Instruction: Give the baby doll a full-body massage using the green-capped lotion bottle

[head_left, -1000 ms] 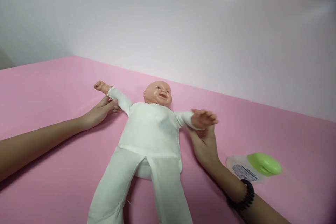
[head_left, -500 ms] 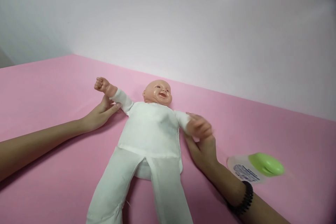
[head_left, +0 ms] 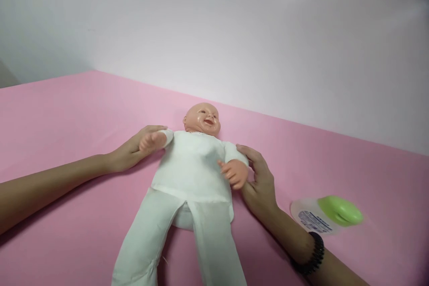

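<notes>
A baby doll (head_left: 192, 165) in a white cloth body lies on its back, its bald head away from me and its legs spread towards me. My left hand (head_left: 126, 154) is around the doll's arm on the left, with most of its fingers hidden behind that arm. The doll's small fist hangs over my palm. On the other side, my right hand (head_left: 263, 183) holds the doll's other arm (head_left: 236, 154) from outside, fingers along the sleeve and thumb under the doll's hand. That doll hand rests against the side of the torso.
A clear bottle with a green cap (head_left: 340, 210) lies on the pink tabletop (head_left: 375, 170), right of my right forearm. A black coiled band (head_left: 311, 257) circles my right wrist. Behind the table rises a pale wall (head_left: 234, 31).
Both doll arms have swung downward and inward from their outstretched position. My left hand has turned and shifted slightly with one arm; my right hand stays near the same place.
</notes>
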`<action>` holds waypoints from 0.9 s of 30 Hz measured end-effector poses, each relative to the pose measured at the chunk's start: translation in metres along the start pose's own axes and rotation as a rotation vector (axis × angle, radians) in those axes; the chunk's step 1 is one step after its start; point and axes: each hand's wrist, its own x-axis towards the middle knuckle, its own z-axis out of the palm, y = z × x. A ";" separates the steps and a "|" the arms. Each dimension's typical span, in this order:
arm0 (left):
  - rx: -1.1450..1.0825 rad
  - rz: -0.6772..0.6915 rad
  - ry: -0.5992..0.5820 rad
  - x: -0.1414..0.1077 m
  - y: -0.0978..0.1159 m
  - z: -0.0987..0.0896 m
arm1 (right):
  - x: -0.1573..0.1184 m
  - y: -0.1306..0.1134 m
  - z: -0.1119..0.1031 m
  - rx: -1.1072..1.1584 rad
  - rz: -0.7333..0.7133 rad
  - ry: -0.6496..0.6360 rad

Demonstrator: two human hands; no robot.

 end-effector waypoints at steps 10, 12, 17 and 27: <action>-0.485 -0.473 0.193 0.010 -0.001 0.000 | 0.018 0.000 -0.003 0.264 0.826 0.189; -0.440 -0.478 0.199 0.010 0.004 0.000 | 0.019 0.000 -0.003 0.258 0.821 0.204; -0.199 -0.390 0.151 0.007 0.009 -0.001 | 0.008 0.004 0.000 0.179 0.604 0.137; 0.040 0.020 -0.072 0.002 0.003 -0.002 | 0.000 0.001 -0.003 -0.170 -0.160 -0.116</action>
